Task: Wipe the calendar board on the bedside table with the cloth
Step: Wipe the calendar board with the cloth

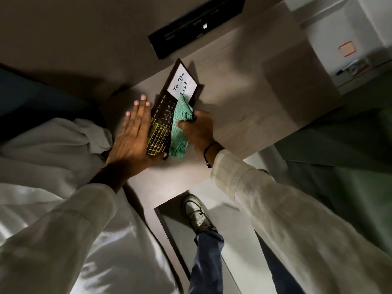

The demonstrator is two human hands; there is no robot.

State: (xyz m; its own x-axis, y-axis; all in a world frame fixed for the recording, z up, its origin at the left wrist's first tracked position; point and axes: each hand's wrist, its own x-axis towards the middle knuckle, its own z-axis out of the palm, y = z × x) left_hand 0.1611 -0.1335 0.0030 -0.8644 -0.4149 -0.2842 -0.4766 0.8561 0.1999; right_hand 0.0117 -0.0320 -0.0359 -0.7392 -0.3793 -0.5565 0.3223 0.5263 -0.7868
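Observation:
The dark calendar board (pixel 164 112) stands tilted on the bedside table (pixel 244 107). It has gold numbers, month names and a white "To Do List" panel at its far end. My left hand (pixel 132 134) grips its left edge, fingers stretched flat along the side, thumb under the near corner. My right hand (pixel 198 127) is closed around a bunched green cloth (pixel 180 126), which presses against the board's right half, just below the white panel. The cloth hides part of the number grid.
A black wall panel (pixel 197 24) is mounted behind the table. White bedding (pixel 53 149) lies to the left, touching the table's side. My shoe (pixel 197 213) stands on the floor below the table's front edge. A white unit (pixel 350 39) sits at the far right.

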